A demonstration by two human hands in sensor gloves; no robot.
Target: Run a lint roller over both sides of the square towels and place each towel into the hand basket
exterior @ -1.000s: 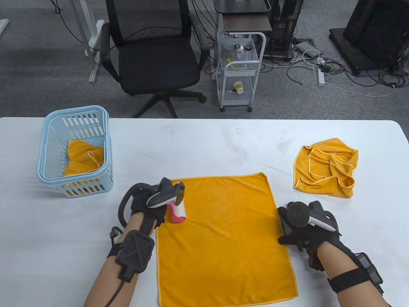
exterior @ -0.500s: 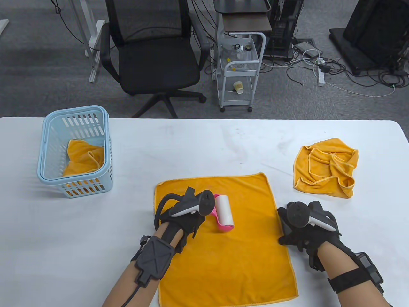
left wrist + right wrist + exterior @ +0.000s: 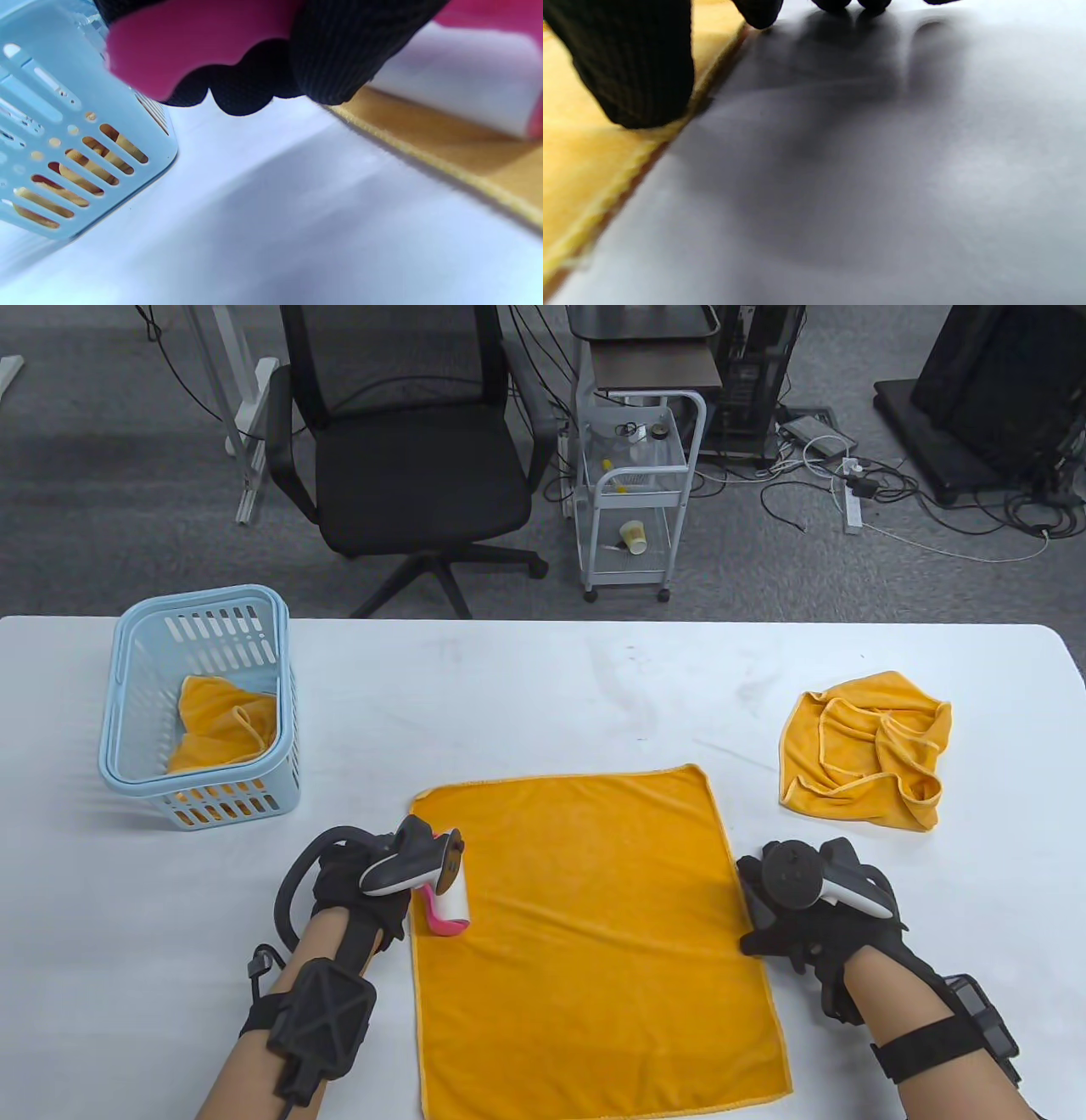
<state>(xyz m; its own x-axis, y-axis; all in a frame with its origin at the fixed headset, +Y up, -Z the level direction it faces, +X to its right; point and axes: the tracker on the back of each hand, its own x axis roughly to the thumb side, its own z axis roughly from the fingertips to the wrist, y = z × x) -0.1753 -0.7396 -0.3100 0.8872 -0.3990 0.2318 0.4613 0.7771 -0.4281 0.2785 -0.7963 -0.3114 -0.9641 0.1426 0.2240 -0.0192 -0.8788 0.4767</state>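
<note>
A flat orange towel point(image 3: 585, 933) lies spread near the table's front edge. My left hand point(image 3: 365, 882) grips the pink handle of the lint roller point(image 3: 450, 899), whose white roll sits on the towel's left edge point(image 3: 462, 84). My right hand point(image 3: 789, 916) rests flat at the towel's right edge; in the right wrist view its thumb point(image 3: 632, 63) presses on the orange hem point(image 3: 606, 169). The light blue hand basket point(image 3: 199, 704) stands at the left with an orange towel point(image 3: 225, 721) inside. A crumpled orange towel point(image 3: 870, 751) lies at the right.
The basket's slotted wall point(image 3: 85, 144) is close to my left hand in the left wrist view. Beyond the white table point(image 3: 543, 687) stand a black office chair point(image 3: 407, 449) and a white trolley point(image 3: 632, 492).
My left hand swept the roller right onto the towel's middle, then back left to its left edge. The right hand and the towels have stayed put.
</note>
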